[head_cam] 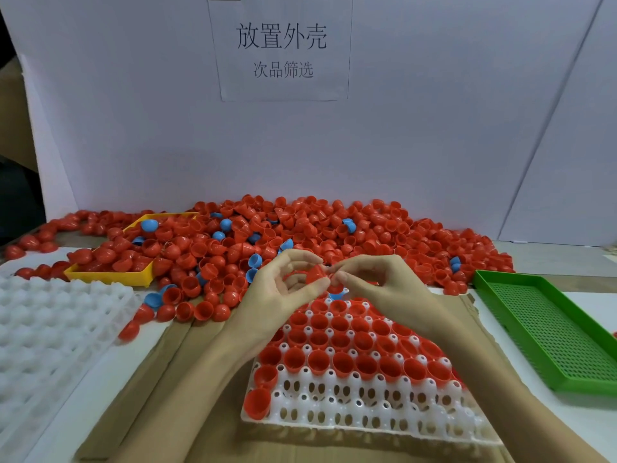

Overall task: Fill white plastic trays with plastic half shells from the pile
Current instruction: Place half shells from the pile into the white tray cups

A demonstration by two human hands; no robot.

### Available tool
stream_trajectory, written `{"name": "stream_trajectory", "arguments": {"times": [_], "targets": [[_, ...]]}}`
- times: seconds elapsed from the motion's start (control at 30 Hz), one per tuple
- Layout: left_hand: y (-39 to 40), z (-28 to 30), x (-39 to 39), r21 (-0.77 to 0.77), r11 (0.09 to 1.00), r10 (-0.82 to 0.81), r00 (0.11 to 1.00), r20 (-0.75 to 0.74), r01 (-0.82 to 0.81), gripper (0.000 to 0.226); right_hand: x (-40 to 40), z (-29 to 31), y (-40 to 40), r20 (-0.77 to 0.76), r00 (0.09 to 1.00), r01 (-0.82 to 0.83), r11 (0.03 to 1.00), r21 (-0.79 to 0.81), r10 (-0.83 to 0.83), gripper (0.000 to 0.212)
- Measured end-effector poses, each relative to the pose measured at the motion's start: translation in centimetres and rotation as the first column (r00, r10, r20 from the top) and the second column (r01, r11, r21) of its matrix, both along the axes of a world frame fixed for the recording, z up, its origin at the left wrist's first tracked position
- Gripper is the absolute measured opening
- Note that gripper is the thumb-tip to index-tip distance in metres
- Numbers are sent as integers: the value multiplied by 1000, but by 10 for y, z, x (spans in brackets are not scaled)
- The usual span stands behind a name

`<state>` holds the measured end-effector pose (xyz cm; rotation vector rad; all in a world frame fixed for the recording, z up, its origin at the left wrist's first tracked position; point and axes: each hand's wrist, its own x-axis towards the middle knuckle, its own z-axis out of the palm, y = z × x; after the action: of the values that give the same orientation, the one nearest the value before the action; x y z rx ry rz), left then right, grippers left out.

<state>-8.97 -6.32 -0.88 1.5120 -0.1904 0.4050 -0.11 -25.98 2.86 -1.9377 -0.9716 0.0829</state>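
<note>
- Pinching one red half shell (315, 274) between them, the left hand (283, 289) and right hand (377, 284) meet fingertip to fingertip above the white tray (367, 406).
- Behind the hands sprawls the pile (300, 235), burying a yellow tray (110, 277).
- Right of them lies a green tray (547, 329); left, stacked white trays (50, 322).

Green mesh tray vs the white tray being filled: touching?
Apart. The head view shows bare cardboard and table between the green mesh tray on the right and the white tray that holds red half shells in the middle.
</note>
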Motion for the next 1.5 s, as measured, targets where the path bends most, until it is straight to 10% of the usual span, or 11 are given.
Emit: {"name": "stream_trajectory", "arguments": {"times": [0.33, 0.67, 1.5], "targets": [[7, 0, -4, 67, 997, -24, 993, -112, 32, 22, -20, -6, 5, 192, 981, 6, 999, -50, 4, 12], [16, 4, -4, -82, 991, 83, 973, -213, -102, 41, -90, -5, -1, -128, 987, -113, 979, -168, 92, 7], [20, -2, -2, 96, 980, 191, 953, -235, -173, 46, -112, -20, 39, 199, 961, -8, 737, -676, 193, 12]]}}
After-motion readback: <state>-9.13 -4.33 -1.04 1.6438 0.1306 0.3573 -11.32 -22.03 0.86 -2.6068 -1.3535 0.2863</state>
